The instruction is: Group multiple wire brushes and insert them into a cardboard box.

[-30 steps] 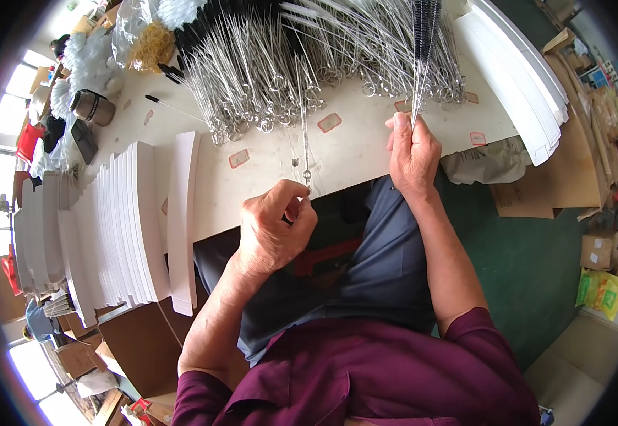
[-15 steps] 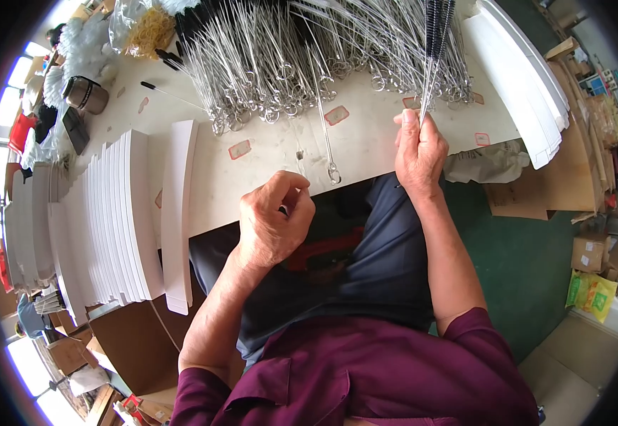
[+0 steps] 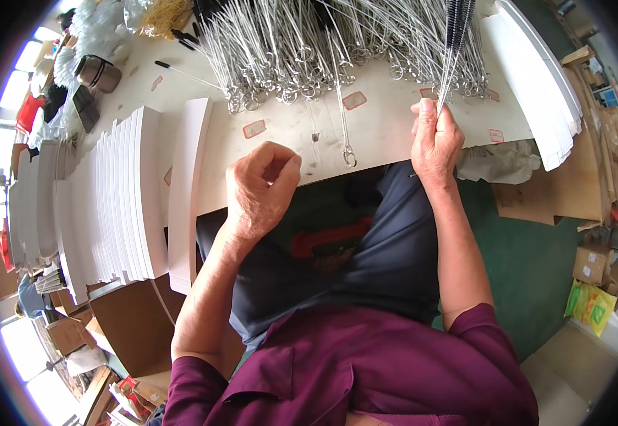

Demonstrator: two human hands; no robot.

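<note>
My right hand [image 3: 436,148] grips a bundle of thin wire brushes [image 3: 458,34] by their handles, black bristles pointing up and away. Close to the table's near edge, my left hand [image 3: 260,188] is curled into a loose fist, with no object showing in it. Between the hands, one wire handle [image 3: 343,121] sticks out from the heap toward me, its looped end near the edge. Beyond both hands lies a wide heap of wire brushes [image 3: 287,53], their ring ends facing me; many of their bristle heads are out of sight.
Long white cartons [image 3: 113,206] stand in a row at the left, a single white carton [image 3: 189,192] beside them. More white cartons [image 3: 536,85] lie at the right table end. A metal flask [image 3: 98,74] and a lone brush [image 3: 174,67] are at the far left. A cardboard box [image 3: 135,319] stands below.
My left hand has shifted left, away from the protruding wire handle. My right hand keeps its hold on the wire brushes. The whole view has shifted slightly.
</note>
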